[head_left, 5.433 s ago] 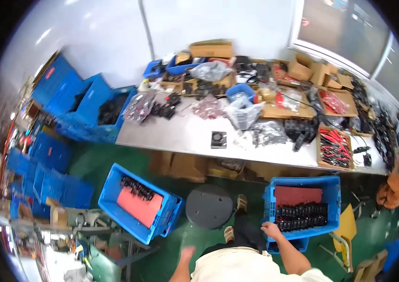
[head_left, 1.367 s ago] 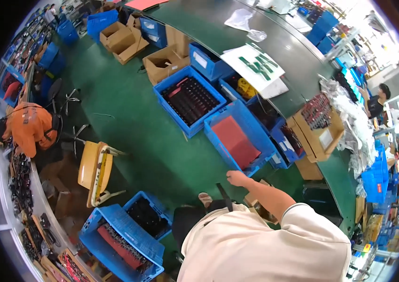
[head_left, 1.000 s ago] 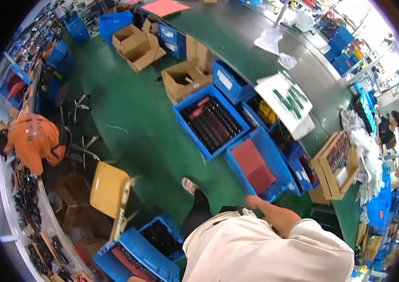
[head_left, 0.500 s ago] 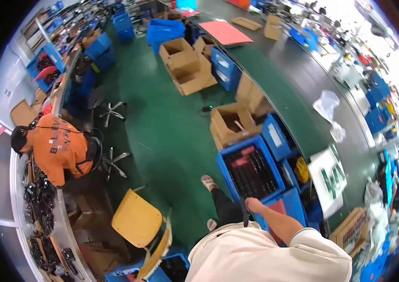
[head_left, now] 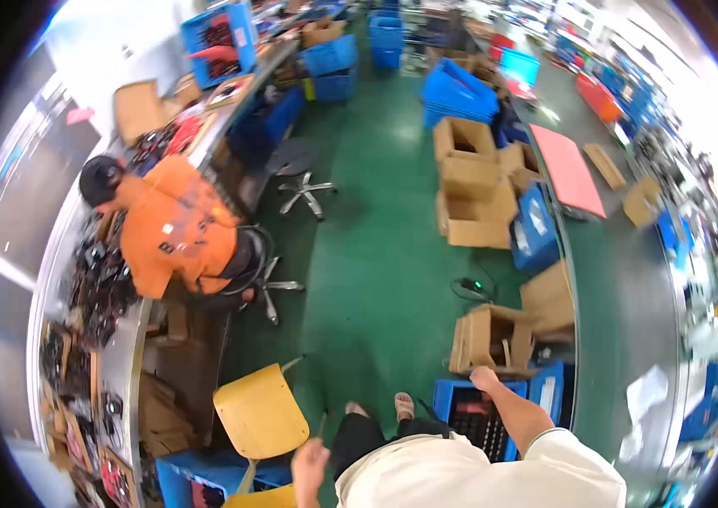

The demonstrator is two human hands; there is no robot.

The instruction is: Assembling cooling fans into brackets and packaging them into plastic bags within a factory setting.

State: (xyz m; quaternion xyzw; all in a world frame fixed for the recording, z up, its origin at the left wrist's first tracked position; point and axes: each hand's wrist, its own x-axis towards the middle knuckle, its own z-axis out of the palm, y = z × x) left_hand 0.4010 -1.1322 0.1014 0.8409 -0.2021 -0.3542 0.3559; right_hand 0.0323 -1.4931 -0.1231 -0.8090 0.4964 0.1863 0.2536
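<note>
Head view: blue crate (head_left: 443,396) below the right hand's fingers (head_left: 481,374).

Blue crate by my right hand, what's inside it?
Rows of black parts and a reddish piece show inside the blue crate. Your right forearm and cream shirt cover some of it; anything underneath the top layer is hidden.

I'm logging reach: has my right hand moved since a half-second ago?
Yes, forward: your right hand showed at the near edge of the blue plastic crate holding black parts; now it overlaps the far edge, by the nearest brown cardboard box.
</note>
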